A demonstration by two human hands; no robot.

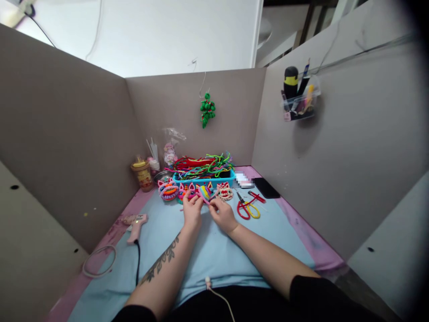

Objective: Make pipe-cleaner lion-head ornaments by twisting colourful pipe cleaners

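Note:
My left hand [192,209] and my right hand [222,214] work close together above the blue cloth. Between them is a small striped pipe-cleaner piece [205,192] in yellow, blue and pink. My left fingers pinch its left side, and my right fingers close on a pink strand at its lower right. Just behind the hands sit fuzzy pipe-cleaner animal heads: a purple and orange one [168,190], a pink one [185,192] partly hidden by my left hand, and a cream and red one [224,191]. The fingertips partly cover the striped piece.
A blue basket [204,182] of colourful pipe cleaners stands at the back. Scissors [248,208] with red and yellow handles and a black phone [267,188] lie right. A pink glue gun [136,229] and a cup [142,176] are left. Grey partitions [187,107] enclose the table.

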